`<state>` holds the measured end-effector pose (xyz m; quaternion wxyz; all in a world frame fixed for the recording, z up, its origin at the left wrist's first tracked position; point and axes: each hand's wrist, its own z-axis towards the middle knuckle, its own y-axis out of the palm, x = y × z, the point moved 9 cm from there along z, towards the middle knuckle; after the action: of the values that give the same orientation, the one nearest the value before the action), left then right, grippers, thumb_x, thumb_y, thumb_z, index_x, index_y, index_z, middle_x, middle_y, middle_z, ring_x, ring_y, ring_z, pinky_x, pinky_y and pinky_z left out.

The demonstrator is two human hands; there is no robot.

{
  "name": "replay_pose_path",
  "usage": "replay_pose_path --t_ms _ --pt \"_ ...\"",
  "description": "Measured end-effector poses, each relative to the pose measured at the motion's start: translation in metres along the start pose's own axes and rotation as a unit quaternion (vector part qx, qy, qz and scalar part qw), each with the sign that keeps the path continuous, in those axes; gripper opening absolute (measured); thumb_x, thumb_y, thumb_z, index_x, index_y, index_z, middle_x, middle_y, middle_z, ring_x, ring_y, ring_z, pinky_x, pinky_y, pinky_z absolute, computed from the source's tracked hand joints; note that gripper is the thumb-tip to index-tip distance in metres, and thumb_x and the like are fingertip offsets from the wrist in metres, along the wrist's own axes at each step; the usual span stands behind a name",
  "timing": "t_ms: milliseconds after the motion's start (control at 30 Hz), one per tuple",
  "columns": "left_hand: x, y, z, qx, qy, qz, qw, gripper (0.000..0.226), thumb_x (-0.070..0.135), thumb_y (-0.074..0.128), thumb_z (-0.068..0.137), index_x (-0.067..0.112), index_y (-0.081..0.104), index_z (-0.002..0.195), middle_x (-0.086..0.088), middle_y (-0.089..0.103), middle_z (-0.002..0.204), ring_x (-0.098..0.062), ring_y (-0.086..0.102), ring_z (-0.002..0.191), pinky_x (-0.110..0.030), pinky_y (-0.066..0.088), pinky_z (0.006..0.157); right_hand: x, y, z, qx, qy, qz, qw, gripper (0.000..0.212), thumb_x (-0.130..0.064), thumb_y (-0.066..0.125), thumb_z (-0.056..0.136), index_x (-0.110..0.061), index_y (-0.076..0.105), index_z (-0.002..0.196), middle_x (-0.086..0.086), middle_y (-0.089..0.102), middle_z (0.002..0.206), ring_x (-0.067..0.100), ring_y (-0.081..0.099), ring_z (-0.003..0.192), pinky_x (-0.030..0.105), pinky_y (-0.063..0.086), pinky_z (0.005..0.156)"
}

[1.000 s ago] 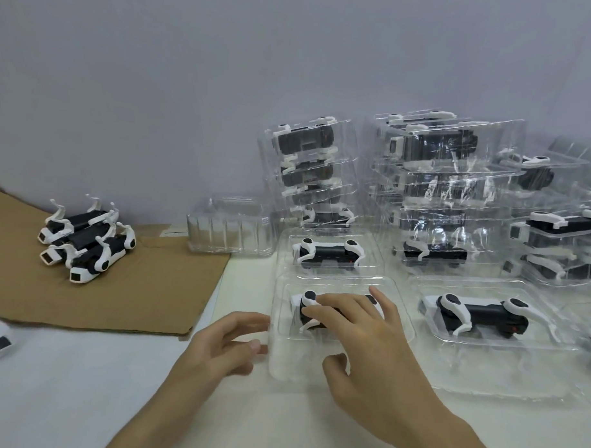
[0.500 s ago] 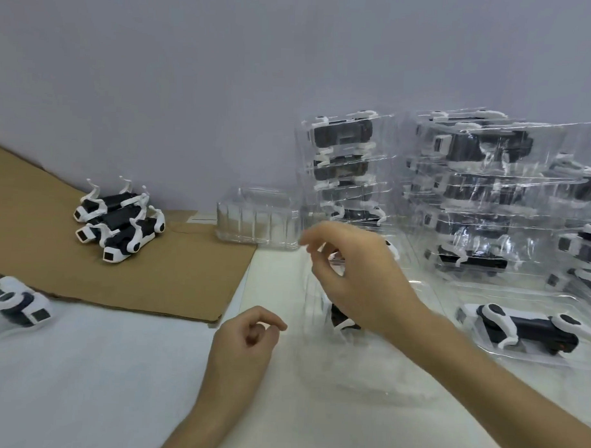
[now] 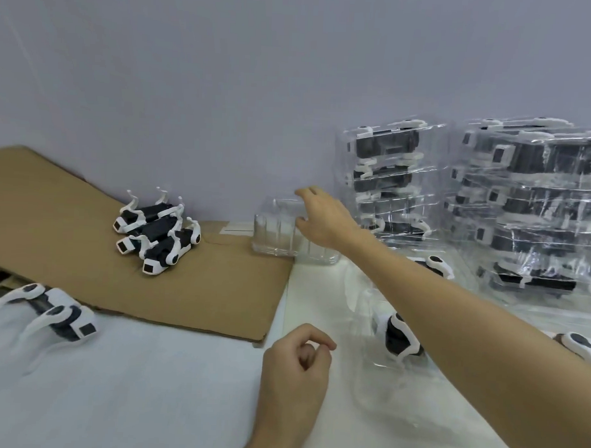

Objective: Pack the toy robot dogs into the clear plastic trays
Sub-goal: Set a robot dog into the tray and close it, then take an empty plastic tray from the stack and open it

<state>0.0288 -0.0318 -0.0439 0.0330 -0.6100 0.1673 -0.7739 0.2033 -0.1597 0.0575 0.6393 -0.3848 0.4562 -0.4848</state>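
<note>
The right hand (image 3: 324, 218) is stretched out over the stack of empty trays (image 3: 277, 236) by the wall. Its grip is open, with the fingers spread above the top tray and the thumb down at the front face. Whether skin already touches plastic I cannot tell from here. The left hand (image 3: 292, 374) rests on the bench (image 3: 147, 403), its grip loosely curled with thumb against forefinger and nothing in it.

The step in hand looks like fetching a fresh tray. To do it well, I would say the grip should close on the top tray's rim alone, thumb in front and fingers behind. It should peel the tray up at one corner first, since thin nested shells tend to cling and come away in twos. The idle hand could hold the stack down.

The dogs left to pack lie to the left. Three loose dogs (image 3: 156, 232) huddle on the cardboard (image 3: 218, 288), and another dog (image 3: 49, 315) lies on the bench near the left edge. One packed dog (image 3: 399, 338) sits in the front tray (image 3: 382, 394), partly hidden under the right forearm. A stack of filled trays (image 3: 389, 187) stands just beside the outstretched hand, with a second, wider stack (image 3: 529, 212) to its right.

No brand, label or writing can be read anywhere. The dogs show only plain black and white, with a black square at one end.
</note>
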Motion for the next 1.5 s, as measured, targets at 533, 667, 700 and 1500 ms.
replay_pose_path --t_ms 533,667,700,1500 --pt "-0.002 0.004 0.003 -0.014 0.012 0.005 1.0 0.033 -0.003 0.059 0.09 0.022 0.068 0.071 0.007 0.028 0.045 -0.01 0.03 0.045 -0.015 0.029 0.048 0.061 -0.088 0.023 -0.025 0.081 -0.565 0.82 0.048 -0.044 0.03 0.102 -0.022 0.065 0.126 0.008 0.059 0.139 0.032 0.036 0.142 0.056 0.0 0.122" --pt "-0.003 0.004 0.002 -0.018 0.009 -0.001 1.0 0.032 -0.002 0.059 0.091 0.022 0.068 0.072 0.008 0.029 0.045 -0.011 0.03 0.046 -0.014 0.029 0.048 0.066 -0.086 0.02 -0.038 0.058 -0.558 0.827 0.053 -0.044 0.022 0.104 -0.023 0.063 0.13 0.007 0.059 0.137 0.033 0.032 0.143 0.059 -0.009 0.12" --pt "-0.003 0.005 0.002 -0.019 0.01 0.0 1.0 0.033 -0.002 0.058 0.091 0.023 0.068 0.072 0.008 0.029 0.045 -0.011 0.03 0.046 -0.014 0.03 0.049 0.064 -0.079 0.018 -0.051 0.047 -0.558 0.827 0.053 -0.044 0.021 0.104 -0.022 0.062 0.131 0.008 0.058 0.137 0.034 0.03 0.144 0.06 -0.01 0.119" --pt "-0.002 0.0 0.001 -0.003 -0.009 -0.027 1.0 0.031 -0.004 0.055 0.09 0.018 0.069 0.074 0.005 0.026 0.048 -0.01 0.026 0.046 -0.015 0.026 0.046 -0.008 0.027 -0.019 -0.105 0.0 -0.148 0.983 0.056 -0.037 0.06 0.095 -0.008 0.043 0.14 0.013 0.051 0.14 0.032 0.046 0.132 0.047 0.03 0.109"
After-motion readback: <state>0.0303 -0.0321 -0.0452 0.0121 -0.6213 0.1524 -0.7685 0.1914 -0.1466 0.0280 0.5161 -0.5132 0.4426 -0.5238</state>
